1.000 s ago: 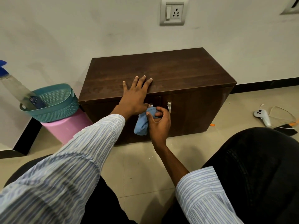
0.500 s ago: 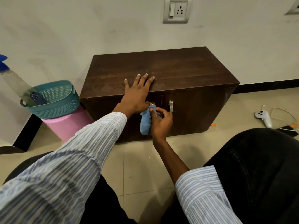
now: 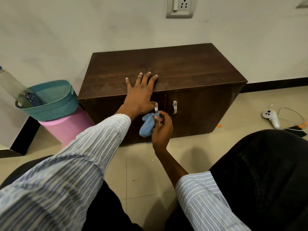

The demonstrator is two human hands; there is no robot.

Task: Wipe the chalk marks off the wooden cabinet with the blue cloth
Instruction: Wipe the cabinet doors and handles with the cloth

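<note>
A low, dark brown wooden cabinet (image 3: 166, 70) with two front doors stands on a pale tiled floor (image 3: 146, 164) against a white wall. The person's left hand (image 3: 140, 95) lies flat on the cabinet's top near the front edge, fingers spread and extended, its grip apart and holding nothing; the thumb hangs over the edge beside the left door's silver metal handle (image 3: 156, 109). The right hand (image 3: 162, 126) is raised in front of the left door, just below that handle, its grip clamped on a small crumpled light blue cloth (image 3: 148, 125). The cloth is pinched between thumb and fingertips at its upper end, and most of it hangs to the left of and below the hand, against the door front. A second silver handle (image 3: 174, 106) sits on the right door. Left of the cabinet, a teal woven plastic basket (image 3: 55, 99) rests on a pink round stool (image 3: 66, 125). Both arms wear blue and white striped sleeves
</note>
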